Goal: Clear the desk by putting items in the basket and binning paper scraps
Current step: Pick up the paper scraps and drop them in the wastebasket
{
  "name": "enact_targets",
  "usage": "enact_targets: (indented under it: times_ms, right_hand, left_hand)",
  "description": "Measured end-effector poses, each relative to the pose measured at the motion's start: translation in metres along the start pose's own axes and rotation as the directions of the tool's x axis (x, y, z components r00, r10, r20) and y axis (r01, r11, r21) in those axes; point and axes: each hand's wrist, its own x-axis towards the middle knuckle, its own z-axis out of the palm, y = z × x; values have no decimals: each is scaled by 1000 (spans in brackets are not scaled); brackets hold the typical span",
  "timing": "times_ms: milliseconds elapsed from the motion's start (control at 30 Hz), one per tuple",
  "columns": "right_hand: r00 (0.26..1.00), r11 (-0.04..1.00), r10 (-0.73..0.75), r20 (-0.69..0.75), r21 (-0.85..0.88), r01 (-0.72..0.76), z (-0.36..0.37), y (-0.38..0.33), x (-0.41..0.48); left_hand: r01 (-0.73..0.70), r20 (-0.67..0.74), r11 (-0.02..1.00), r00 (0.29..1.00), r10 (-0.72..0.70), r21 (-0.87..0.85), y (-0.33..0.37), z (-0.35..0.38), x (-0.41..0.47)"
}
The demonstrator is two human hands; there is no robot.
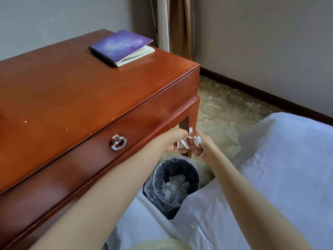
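Note:
Both my hands meet in the air just off the desk's right front corner, above the bin. My left hand [170, 141] pinches a bunch of white paper scraps [182, 143]. My right hand [201, 146] grips more white scraps [196, 139] right beside them. Directly below stands a dark round bin [158, 175] lined with clear plastic, with several white paper pieces lying in its bottom. A purple spiral notebook [120, 46] lies on the far right part of the reddish wooden desk [63, 91]. No basket is in view.
The desk drawer has a silver ring pull [119, 142]. A bed with white sheets [279, 168] fills the right and lower side, close against the bin. Patterned carpet [221, 112] shows between desk and wall. A curtain [180, 26] hangs in the corner.

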Motion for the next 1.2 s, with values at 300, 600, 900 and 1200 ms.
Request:
enact_targets:
  times_ms: [300,600,900,1200]
  right_hand:
    - [958,953,263,-113,-126,-276,-3,62,60]
    - [857,811,480,-186,-279,-515,0,99,88]
    - [872,877,452,-188,-84,-473,5,117,94]
    - [841,873,485,-240,82,-480,11,107,91]
  left_hand:
    - [188,-86,979,977,-194,-74,-53,-9,44]
    - [277,-112,960,954,-279,-31,-85,-28,69]
    - [354,-41,935,934,-355,-25,-101,-40,77]
    - [336,-60,942,940,-337,-25,-113,-48,83]
